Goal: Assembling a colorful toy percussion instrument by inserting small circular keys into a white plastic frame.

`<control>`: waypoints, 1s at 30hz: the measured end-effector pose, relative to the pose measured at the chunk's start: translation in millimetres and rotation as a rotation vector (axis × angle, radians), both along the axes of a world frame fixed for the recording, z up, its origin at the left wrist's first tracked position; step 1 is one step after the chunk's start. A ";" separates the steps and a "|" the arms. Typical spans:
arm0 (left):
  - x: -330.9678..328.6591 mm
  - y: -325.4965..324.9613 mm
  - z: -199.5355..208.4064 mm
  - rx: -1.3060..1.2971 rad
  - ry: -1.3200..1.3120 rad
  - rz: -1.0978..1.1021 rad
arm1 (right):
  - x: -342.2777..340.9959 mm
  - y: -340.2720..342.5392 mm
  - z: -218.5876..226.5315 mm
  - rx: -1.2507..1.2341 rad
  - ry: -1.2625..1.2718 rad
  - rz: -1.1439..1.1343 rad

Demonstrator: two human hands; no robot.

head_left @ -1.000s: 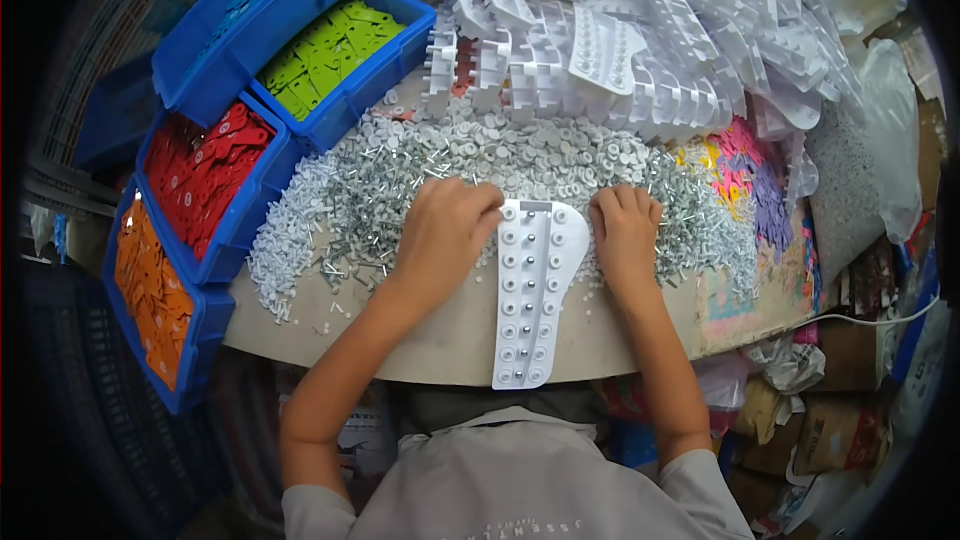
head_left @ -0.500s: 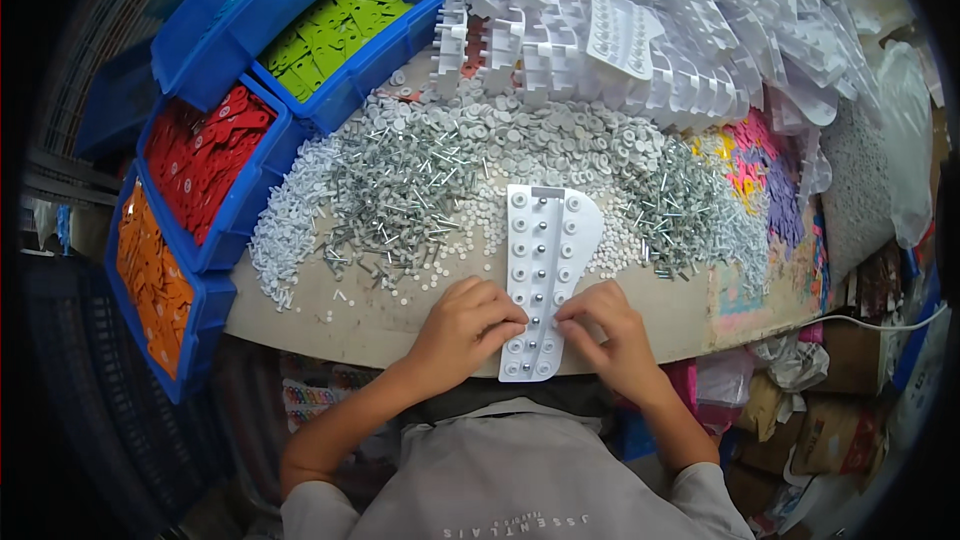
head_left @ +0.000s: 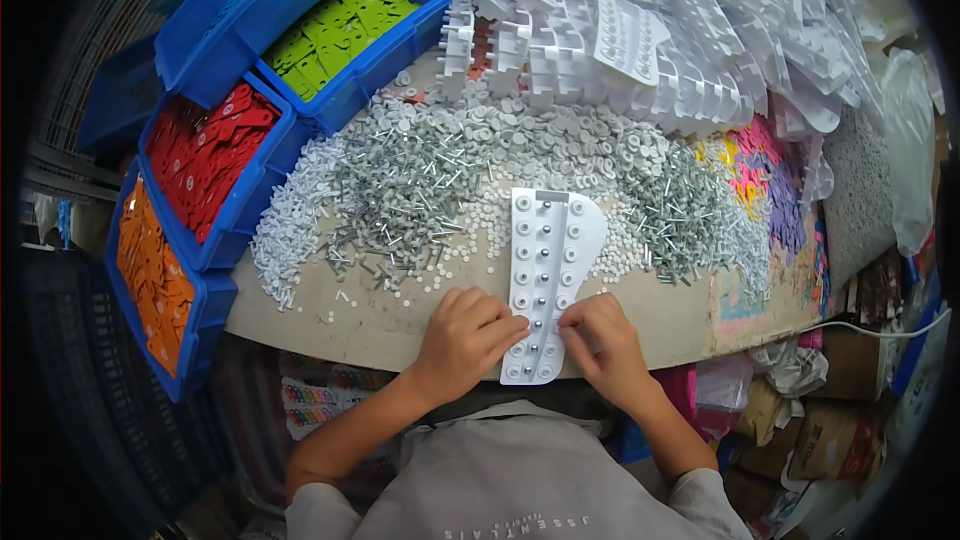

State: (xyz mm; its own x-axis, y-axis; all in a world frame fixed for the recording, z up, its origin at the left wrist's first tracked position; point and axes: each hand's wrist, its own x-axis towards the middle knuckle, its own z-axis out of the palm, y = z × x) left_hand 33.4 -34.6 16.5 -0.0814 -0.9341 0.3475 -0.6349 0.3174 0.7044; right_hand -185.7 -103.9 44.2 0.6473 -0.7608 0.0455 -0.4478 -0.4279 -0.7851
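A white plastic panel [head_left: 541, 230] stands lengthwise at the table's near edge, one side straight and the other bulging. Two rows of white rings run along it, and a middle channel holds a line of small shiny metal heads. My left hand [head_left: 468, 338] is at the panel's left side, thumb and fingertips pinched over a ring spot in the lower half. Opposite it, my right hand [head_left: 606, 345] pinches at the right edge, level with the left. What sits between the fingertips of either hand is too small or hidden to make out.
Heaps of metal pins [head_left: 405, 190], grey washers [head_left: 560, 135] and small white pieces [head_left: 290, 220] spread behind the panel. Blue bins [head_left: 265, 175] with green, red and orange parts stand left. White plastic mouldings [head_left: 640, 90] pile up at the back. Colourful pieces [head_left: 785, 205] lie right.
Both hands stay at the same spots along the panel, still pinching. The right hand's fingers have drawn closer together. The view has shifted slightly.
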 end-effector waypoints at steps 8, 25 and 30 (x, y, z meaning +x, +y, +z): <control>-6.1 6.0 -8.7 -0.137 -0.082 0.078 | 0.9 4.3 -5.5 -0.319 0.069 0.038; 58.2 -152.9 -16.1 -0.136 -0.331 0.243 | 1.9 -13.6 6.9 -0.251 0.034 0.210; 51.5 -158.6 -20.8 -0.110 -0.403 0.243 | -7.2 -22.9 -0.3 -0.260 -0.020 -0.049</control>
